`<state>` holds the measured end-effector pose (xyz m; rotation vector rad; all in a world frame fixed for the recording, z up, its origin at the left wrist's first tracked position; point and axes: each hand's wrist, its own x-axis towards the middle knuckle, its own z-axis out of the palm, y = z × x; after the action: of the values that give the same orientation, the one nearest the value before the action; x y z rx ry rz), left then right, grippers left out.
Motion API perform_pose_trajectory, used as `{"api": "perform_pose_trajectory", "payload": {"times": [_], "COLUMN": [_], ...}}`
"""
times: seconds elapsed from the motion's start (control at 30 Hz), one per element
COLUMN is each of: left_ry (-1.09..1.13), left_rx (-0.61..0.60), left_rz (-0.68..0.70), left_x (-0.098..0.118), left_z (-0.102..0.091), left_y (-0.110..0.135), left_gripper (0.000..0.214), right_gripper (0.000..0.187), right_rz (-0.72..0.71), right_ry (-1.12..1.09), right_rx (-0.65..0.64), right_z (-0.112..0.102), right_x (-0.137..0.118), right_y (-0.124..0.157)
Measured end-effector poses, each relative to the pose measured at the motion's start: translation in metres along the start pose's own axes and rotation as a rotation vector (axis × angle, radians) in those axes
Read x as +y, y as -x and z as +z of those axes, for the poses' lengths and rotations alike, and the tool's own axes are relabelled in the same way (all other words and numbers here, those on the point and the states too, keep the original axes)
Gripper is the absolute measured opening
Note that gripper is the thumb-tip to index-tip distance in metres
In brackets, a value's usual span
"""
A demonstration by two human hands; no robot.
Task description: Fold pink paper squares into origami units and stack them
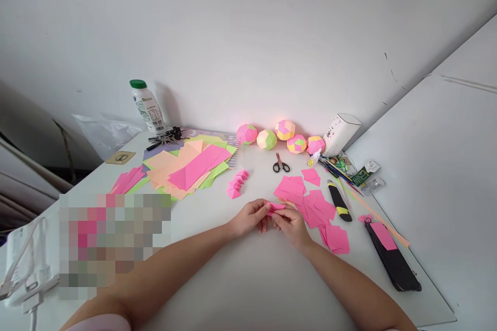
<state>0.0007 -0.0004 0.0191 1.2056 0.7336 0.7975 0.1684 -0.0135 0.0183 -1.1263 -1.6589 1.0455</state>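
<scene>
Between both hands, above the middle of the white table, is a small folded piece of pink paper [276,208]. My left hand [253,215] pinches its left end between thumb and fingers. The right end is gripped by my right hand [292,223], with the thumb below the paper's near edge. Just beyond my left hand stands a short row of folded pink paper units [237,184]. Loose pink paper squares [316,207] lie spread to the right of my right hand.
Scissors [281,163] lie in front of several faceted paper balls [266,139]. A box cutter [339,201] and a black pouch [392,258] are at right. Coloured sheets [194,163], keys [166,137] and a white bottle [148,108] occupy the left. A power strip [34,284] sits near left.
</scene>
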Motion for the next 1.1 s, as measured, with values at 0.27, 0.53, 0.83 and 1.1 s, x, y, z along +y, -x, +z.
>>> {"api": "perform_pose_trajectory", "payload": {"times": [0.27,0.53,0.83,1.1], "left_ry": [-0.049,-0.065,-0.075,-0.087], "left_rx": [-0.045,-0.046,-0.050,-0.053], "left_rz": [0.013,0.015,0.005,0.020], "left_x": [-0.005,-0.003,-0.004,-0.003], "left_z": [-0.001,-0.001,-0.001,0.000], "left_y": [0.000,0.001,0.000,0.000], "left_gripper": [0.032,0.032,0.031,0.030], "right_gripper": [0.013,0.016,0.018,0.018], "right_rz": [0.076,0.117,0.120,0.116], "right_ry": [-0.133,-0.173,-0.170,-0.180], "right_rx": [0.055,0.052,0.050,0.049], "right_z": [0.001,0.002,0.002,0.002], "right_x": [0.006,0.010,0.011,0.013], "right_y": [0.000,0.001,0.001,0.001]}}
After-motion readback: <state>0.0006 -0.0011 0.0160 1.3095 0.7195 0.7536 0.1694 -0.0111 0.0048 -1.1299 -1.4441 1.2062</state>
